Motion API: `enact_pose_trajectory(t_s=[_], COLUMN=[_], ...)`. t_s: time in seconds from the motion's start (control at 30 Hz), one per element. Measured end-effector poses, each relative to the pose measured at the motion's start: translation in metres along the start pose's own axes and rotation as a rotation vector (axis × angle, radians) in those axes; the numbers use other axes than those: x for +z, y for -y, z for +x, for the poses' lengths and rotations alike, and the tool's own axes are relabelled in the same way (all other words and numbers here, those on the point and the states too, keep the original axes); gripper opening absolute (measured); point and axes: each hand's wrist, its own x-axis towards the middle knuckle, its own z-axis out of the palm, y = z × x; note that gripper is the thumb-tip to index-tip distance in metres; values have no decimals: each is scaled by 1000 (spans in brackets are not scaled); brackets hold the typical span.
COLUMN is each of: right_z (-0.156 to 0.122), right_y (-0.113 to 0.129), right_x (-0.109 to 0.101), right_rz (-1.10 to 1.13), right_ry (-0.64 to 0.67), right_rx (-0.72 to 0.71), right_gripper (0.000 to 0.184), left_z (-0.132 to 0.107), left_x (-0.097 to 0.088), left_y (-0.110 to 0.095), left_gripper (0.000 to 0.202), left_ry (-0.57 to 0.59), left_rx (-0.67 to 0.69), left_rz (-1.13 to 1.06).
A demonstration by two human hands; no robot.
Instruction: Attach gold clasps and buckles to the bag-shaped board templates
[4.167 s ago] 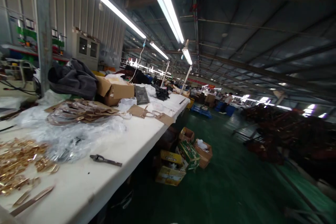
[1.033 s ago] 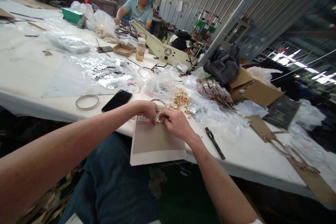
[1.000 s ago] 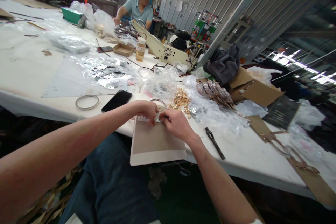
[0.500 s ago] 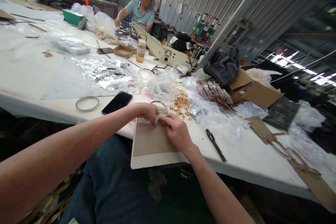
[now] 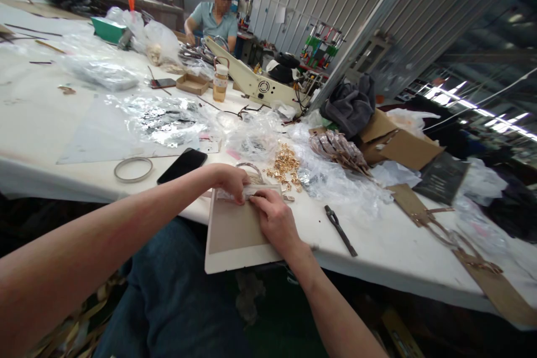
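A flat beige panel [image 5: 235,229] with a white border lies over the table's front edge, its near end sticking out above my lap. My left hand [image 5: 230,182] is closed at the panel's far edge, with the thumb pressed down on its face. My right hand [image 5: 277,221] rests on the panel's right side. Its fingertips are pinched together close to the left thumb, and whatever they hold is hidden. Just behind the hands curves a thin handle loop [image 5: 251,166]. Gold-coloured metal fittings [image 5: 285,163] lie in a pile beyond the right hand.
A black phone [image 5: 182,165] and a ring-shaped roll [image 5: 133,169] lie to the left. On the right are a dark metal punch-like tool [image 5: 340,230] and plastic bags [image 5: 344,187]. Further back stand a bottle [image 5: 220,83] and a cream machine [image 5: 247,79]; a person [image 5: 216,17] sits behind.
My right hand has shifted slightly left and lies flatter over the panel, its fingertips nearer the left thumb. A strip end now shows right of the right hand. The camera view has turned a little.
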Motion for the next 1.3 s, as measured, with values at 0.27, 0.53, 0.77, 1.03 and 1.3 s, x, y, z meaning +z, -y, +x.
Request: enact_pose_trajectory(t_s=[0.27,0.53,0.77,1.03,1.3], right_z=[-4,-5,-12,-98,-113], right_y=[-2,-6,-5,-109,-129], right_x=[3,9,-33,-120,-106], right_rz=[39,60,165,-695,-687], right_ry=[-52,-67,-73,-140,-127], right_rx=[32,51,54,838,791], right_gripper=[34,31,36,39,38], left_z=[3,9,4,-2,-1], left_x=[2,3,1,1,-1], left_y=[7,2,-19,-19,-10], left_gripper=[48,44,50,54,57], left_ry=[-24,-18,-47,-54,-39], left_rx=[31,-38,-146,-161,-74], left_rz=[-20,-49,32,-5,-37])
